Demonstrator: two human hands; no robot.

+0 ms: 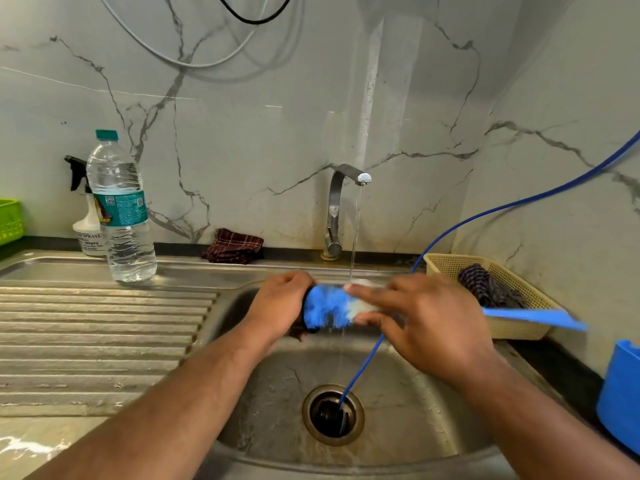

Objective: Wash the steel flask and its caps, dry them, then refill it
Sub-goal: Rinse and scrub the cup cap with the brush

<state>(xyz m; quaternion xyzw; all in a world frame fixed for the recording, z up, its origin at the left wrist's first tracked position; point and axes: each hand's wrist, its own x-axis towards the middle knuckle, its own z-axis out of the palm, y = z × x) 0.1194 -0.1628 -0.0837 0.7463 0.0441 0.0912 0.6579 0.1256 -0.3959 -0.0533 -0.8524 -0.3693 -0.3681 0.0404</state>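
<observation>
Over the sink (408, 386), under the running tap (337, 202), the blue flask (329, 308) lies horizontal in both hands. Left hand (280, 306) wraps around its left end; right hand (433, 320) clasps the right end, fingers on top and thumb below, motion-blurred. Plastic water bottle (121, 209) stands far left on the drainboard.

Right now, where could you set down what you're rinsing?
The ribbed drainboard left of the basin is bare, in front of the water bottle. The right side is crowded: beige basket, blue container.
</observation>
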